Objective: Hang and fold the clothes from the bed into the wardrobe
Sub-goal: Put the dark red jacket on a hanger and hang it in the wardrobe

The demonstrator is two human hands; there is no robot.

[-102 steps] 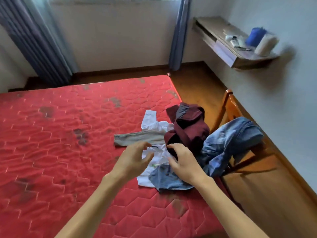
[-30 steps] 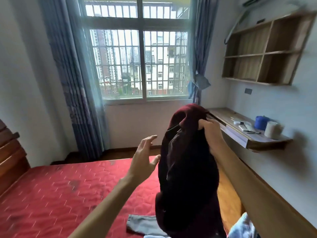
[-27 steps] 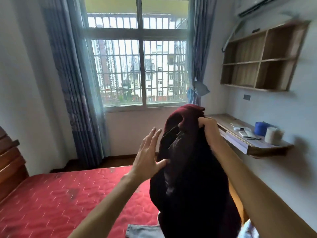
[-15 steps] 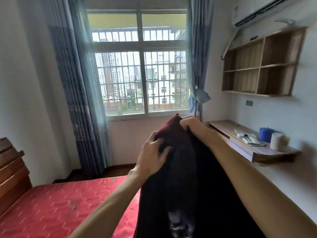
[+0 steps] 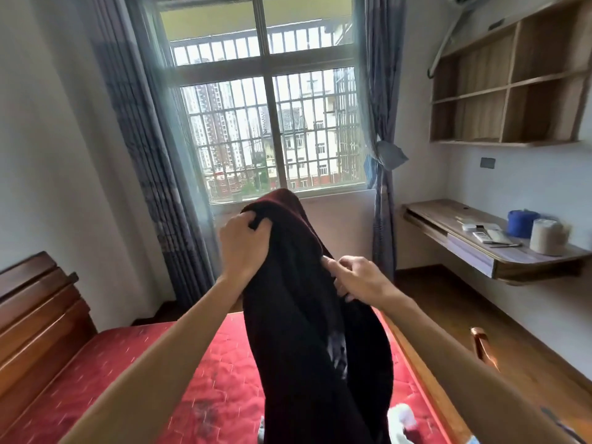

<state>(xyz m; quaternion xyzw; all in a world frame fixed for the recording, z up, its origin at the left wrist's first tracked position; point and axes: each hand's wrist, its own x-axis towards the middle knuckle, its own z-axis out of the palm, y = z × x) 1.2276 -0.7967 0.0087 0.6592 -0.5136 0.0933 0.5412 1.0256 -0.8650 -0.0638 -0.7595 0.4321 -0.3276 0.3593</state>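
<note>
Above red quilted mattress [image 5: 230,373]: dark maroon knit garment [image 5: 304,331] held up.
Left grip [image 5: 245,248] clenches top; right grip [image 5: 358,278] pinches side.

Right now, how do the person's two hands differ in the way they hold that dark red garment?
The left hand is higher, near the top of the dark red garment, while the right hand sits lower, on its right edge. The left hand bunches a fold in curled fingers; the right hand seems to pinch the edge with its fingertips. Both hold the garment up above the red mattress.
</note>
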